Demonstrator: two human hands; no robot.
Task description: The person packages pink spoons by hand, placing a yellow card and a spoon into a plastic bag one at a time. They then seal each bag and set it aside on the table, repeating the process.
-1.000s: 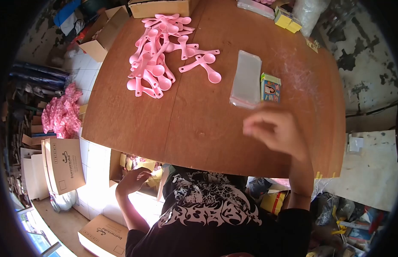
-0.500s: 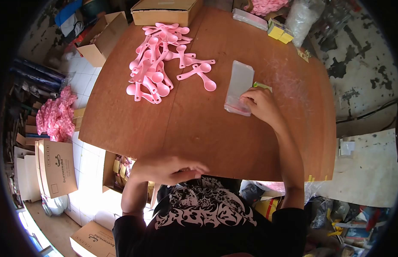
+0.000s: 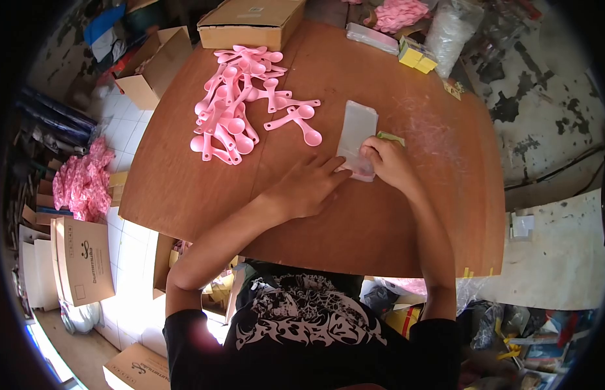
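Observation:
A stack of clear plastic bags lies on the right half of the brown wooden table. My right hand is over the stack's lower right side, thumb and fingers pinched on the top plastic bag. From the left, my left hand reaches to the stack's lower left edge, its fingers stretched out and slightly apart, tips at the plastic. Partly behind my right hand is a small green-and-white packet. Left of the bags lies a pile of pink plastic spoons, with two crossed pink spoons nearest the bags.
A closed cardboard box stands at the table's far edge. At the far right are a yellow box, a pack of plastic sleeves and a clear bulky bag. Cartons stand on the floor to the left.
My left hand has moved from near my body up and right to the bags' lower left edge. My right hand stays at the stack, with the plastic now pinched and slightly lifted.

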